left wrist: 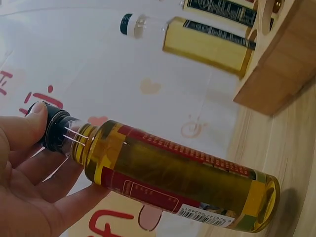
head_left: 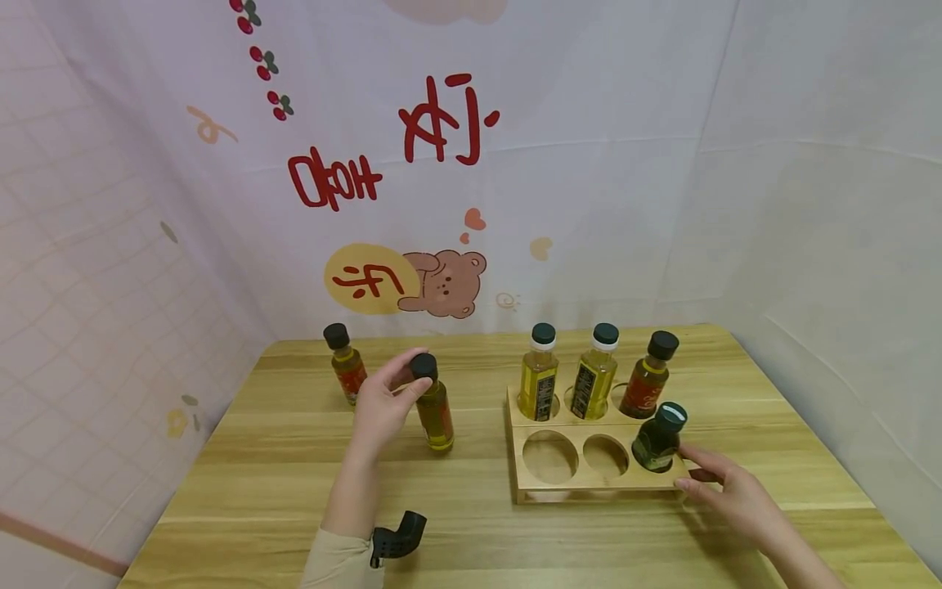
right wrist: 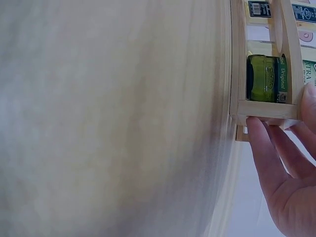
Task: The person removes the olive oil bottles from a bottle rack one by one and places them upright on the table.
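Observation:
My left hand (head_left: pixel 383 405) pinches the black cap of an oil bottle (head_left: pixel 436 415), thumb on one side and fingers round the other. The bottle stands nearly upright, with yellow-green oil and a red label; whether its base touches the table I cannot tell. At the right, my right hand (head_left: pixel 728 491) holds the front right corner of a two-tier wooden rack (head_left: pixel 574 483). A dark green bottle (head_left: pixel 657 442) sits in the front hole beside that hand. Two clear yellow oil bottles, one at left (head_left: pixel 540 384), and a red-labelled bottle (head_left: pixel 643 388) fill the back row.
Another red-labelled, black-capped bottle (head_left: pixel 347 366) stands on the table behind my left hand. The rack's front row has two bare holes, left (head_left: pixel 550 434) and middle. A white printed curtain (head_left: pixel 603 180) hangs behind the wooden table (head_left: pixel 471 540).

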Available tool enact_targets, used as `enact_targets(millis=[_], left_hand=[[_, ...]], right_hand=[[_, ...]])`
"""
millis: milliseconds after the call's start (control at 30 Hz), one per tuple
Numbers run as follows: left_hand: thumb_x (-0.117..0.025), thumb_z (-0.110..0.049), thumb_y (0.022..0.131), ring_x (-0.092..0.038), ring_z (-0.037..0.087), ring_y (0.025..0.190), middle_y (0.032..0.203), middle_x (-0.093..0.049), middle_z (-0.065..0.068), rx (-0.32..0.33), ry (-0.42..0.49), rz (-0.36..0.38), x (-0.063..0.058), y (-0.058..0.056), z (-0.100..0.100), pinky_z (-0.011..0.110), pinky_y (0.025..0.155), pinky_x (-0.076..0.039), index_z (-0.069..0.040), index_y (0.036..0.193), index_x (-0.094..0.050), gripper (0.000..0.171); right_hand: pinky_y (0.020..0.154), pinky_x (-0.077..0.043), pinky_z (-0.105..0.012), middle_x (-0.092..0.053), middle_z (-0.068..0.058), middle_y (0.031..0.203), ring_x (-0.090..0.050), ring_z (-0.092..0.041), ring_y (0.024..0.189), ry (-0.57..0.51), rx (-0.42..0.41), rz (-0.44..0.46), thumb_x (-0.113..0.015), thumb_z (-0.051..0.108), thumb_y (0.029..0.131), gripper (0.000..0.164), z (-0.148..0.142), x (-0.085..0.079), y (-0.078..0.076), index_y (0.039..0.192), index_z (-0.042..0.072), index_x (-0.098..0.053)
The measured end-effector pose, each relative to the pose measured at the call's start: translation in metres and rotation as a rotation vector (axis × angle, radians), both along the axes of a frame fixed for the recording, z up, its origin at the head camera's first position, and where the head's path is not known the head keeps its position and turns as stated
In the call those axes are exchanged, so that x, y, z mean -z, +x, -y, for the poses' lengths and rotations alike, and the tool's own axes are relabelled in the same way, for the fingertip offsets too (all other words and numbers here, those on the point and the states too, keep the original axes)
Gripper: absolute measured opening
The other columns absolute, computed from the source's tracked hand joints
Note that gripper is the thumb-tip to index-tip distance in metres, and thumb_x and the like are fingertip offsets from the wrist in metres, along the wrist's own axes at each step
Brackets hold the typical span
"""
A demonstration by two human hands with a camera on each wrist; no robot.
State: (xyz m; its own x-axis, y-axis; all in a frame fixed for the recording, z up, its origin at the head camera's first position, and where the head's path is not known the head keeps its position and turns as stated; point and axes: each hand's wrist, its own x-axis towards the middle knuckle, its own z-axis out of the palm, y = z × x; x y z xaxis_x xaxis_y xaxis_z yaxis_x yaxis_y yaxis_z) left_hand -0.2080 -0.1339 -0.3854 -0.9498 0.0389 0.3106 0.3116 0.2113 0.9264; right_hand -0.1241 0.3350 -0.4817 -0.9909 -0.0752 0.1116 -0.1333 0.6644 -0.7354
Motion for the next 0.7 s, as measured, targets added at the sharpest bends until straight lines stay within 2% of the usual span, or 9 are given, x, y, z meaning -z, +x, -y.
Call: enact_targets(millis=[200,367,500,700], left_hand=[[-0.071,-0.001,0.09,-0.065,0.023,0.108,0.12,-0.066,0.015,-0.059,0.0,0.005,0.003,-0.001,0.021,0.036,0.091,-0.054,-0.007,0.13,-0.065,0.04],[-0.069,-0.004,0.093,-0.063,0.021,0.111,0.124,-0.065,0.015,-0.117,-0.045,0.026,0.005,0.001,0.038,0.025,0.089,-0.051,-0.008,0.133,-0.063,0.041],[-0.068,-0.006,0.094,-0.062,0.024,0.114,0.125,-0.065,0.017,-0.153,-0.083,0.055,0.005,0.003,0.051,0.033,0.095,-0.05,-0.01,0.134,-0.061,0.041],[-0.067,-0.008,0.095,-0.059,0.031,0.119,0.128,-0.062,0.021,-0.199,-0.081,0.08,0.003,0.005,0.069,0.05,0.101,-0.045,-0.009,0.135,-0.06,0.041]], right_hand=[[0.068,-0.055,-0.024,-0.057,-0.032,0.127,-0.059,0.004,0.089,0.002,0.003,-0.006,-0.075,0.009,0.087,0.057,0.0,0.002,0.0,0.134,-0.014,-0.052],[0.067,-0.055,-0.024,-0.057,-0.033,0.126,-0.059,0.004,0.088,-0.011,-0.005,-0.029,-0.076,0.007,0.087,0.055,0.0,0.003,-0.001,0.133,-0.014,-0.053],[0.066,-0.055,-0.024,-0.058,-0.033,0.125,-0.06,0.004,0.087,-0.015,-0.01,-0.044,-0.076,0.006,0.086,0.055,0.0,0.003,-0.001,0.132,-0.014,-0.054],[0.068,-0.054,-0.023,-0.059,-0.032,0.126,-0.06,0.002,0.088,0.025,0.0,-0.034,-0.076,0.009,0.086,0.056,-0.001,0.002,-0.001,0.133,-0.013,-0.054]])
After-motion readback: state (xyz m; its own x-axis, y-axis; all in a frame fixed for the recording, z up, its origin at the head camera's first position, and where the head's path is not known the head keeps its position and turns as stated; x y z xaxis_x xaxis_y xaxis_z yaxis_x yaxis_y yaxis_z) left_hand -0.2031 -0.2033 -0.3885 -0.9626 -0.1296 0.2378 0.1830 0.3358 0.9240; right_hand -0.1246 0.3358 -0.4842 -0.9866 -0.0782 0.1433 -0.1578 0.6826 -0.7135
